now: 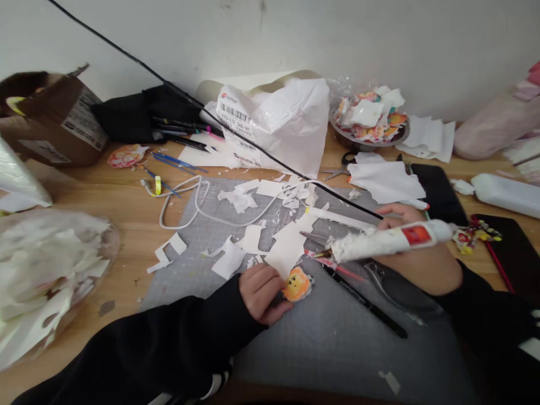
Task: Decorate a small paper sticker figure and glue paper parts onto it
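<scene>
Cutting mat, grey and gridded, lies nearest the wearer on a wooden table. Over it, the left hand has its fingers closed on the left edge of a small painted cutout, orange with a yellow centre. The cutout, roughly round and without a marked long axis, lies just to the right of these fingers; the left hand is the nearer of the two. To its right, a black marker slants across the mat. Slightly farther out, the right hand grips a white tube, its fingers wrapped around the far side. The tube's long axis runs leftward and slightly toward the wearer, ending in a metal nozzle. From this nozzle, the cutout lies to the left and nearer the wearer, the two apart; the nozzle's height above the mat cannot be judged. Beyond, white paper scraps are strewn near a looped white cable. Farthest back, before the wall, stand a white plastic bag and, to its right, a metal bowl heaped with painted paper pieces.
</scene>
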